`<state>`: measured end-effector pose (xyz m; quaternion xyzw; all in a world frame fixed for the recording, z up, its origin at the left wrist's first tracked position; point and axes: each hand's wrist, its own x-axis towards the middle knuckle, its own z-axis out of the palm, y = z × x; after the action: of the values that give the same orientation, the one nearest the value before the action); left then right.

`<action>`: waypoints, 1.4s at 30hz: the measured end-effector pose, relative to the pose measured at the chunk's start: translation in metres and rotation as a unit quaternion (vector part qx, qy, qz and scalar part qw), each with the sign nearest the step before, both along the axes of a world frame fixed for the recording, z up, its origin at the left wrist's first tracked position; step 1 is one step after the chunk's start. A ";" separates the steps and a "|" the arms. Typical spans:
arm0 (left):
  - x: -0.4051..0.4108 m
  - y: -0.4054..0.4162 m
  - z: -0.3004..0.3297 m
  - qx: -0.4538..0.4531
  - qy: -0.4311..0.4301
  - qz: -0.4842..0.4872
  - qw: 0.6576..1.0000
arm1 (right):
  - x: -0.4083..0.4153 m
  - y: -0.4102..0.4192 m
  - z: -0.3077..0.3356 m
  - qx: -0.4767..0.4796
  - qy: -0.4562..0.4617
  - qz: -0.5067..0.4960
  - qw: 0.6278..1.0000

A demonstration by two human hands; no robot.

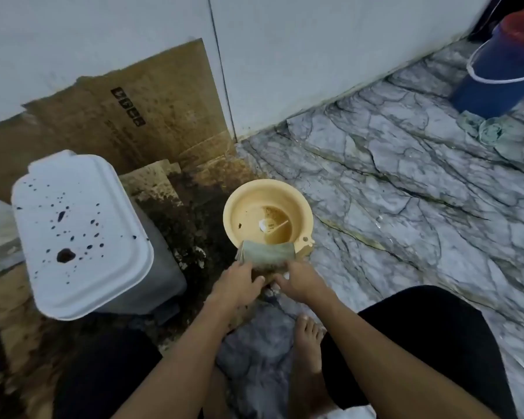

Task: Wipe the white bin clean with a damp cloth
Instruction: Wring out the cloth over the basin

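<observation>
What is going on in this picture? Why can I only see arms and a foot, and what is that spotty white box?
The camera sits on a person's head and looks down, so you see only their own arms, knees and a bare foot, not their face. There is no machine here, just two hands.

The left hand and the right hand both hold a folded cloth at the near edge of a yellow basin. The basin has a little brownish water in the bottom.

The spotty white box is the white bin, standing to the left. Its lid has dark splashes on it, and nobody is touching it yet.

Behind it, stained brown cardboard leans on the wall. The floor is grey stone, and a blue bucket stands far off on the right.
</observation>
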<state>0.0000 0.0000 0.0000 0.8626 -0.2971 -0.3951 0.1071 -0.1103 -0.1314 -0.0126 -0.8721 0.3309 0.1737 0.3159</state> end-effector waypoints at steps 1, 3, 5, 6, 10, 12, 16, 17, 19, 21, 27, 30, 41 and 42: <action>0.005 -0.003 -0.008 0.007 -0.003 0.003 1.000 | 0.003 -0.003 -0.008 0.000 0.000 -0.020 1.000; 0.013 -0.008 -0.025 0.021 -0.004 0.013 1.000 | 0.008 -0.011 -0.021 -0.003 -0.007 -0.062 0.998; 0.019 -0.014 -0.039 0.020 0.012 0.040 0.999 | 0.013 -0.016 -0.031 -0.005 -0.012 -0.089 0.996; 0.021 -0.017 -0.047 0.008 0.015 0.055 0.998 | 0.016 -0.018 -0.036 -0.005 -0.020 -0.099 0.995; 0.025 -0.026 -0.068 -0.044 0.018 0.108 0.993 | 0.029 -0.022 -0.052 -0.015 -0.053 -0.136 0.989; 0.025 -0.028 -0.077 -0.081 0.019 0.133 0.988 | 0.035 -0.023 -0.056 -0.011 -0.061 -0.164 0.985; 0.023 -0.026 -0.086 -0.127 -0.014 0.161 0.979 | 0.043 -0.028 -0.060 0.038 -0.056 -0.241 0.968; 0.023 -0.026 -0.087 -0.134 -0.023 0.167 0.977 | 0.043 -0.029 -0.062 0.053 -0.057 -0.259 0.963; 0.022 -0.025 -0.085 -0.148 -0.029 0.182 0.972 | 0.043 -0.031 -0.064 0.078 -0.060 -0.278 0.956; 0.021 -0.023 -0.082 -0.150 -0.030 0.189 0.970 | 0.044 -0.032 -0.062 0.097 -0.068 -0.299 0.947; 0.023 -0.009 -0.056 -0.142 -0.055 0.152 0.977 | 0.033 -0.018 -0.042 0.107 -0.082 -0.258 0.957; 0.024 0.007 -0.035 -0.138 -0.061 0.156 0.976 | 0.028 -0.007 -0.021 0.118 -0.118 -0.231 0.959; 0.000 0.070 0.094 -0.248 -0.125 0.227 0.934 | 0.019 0.031 0.098 0.108 -0.300 -0.158 0.935; -0.004 0.077 0.105 -0.258 -0.138 0.233 0.927 | 0.020 0.035 0.109 0.110 -0.312 -0.149 0.932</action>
<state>-0.0040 0.0773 0.1050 0.8960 -0.1914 -0.1460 0.3731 -0.0906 -0.0963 0.0966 -0.7828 0.3202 -0.1211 0.5197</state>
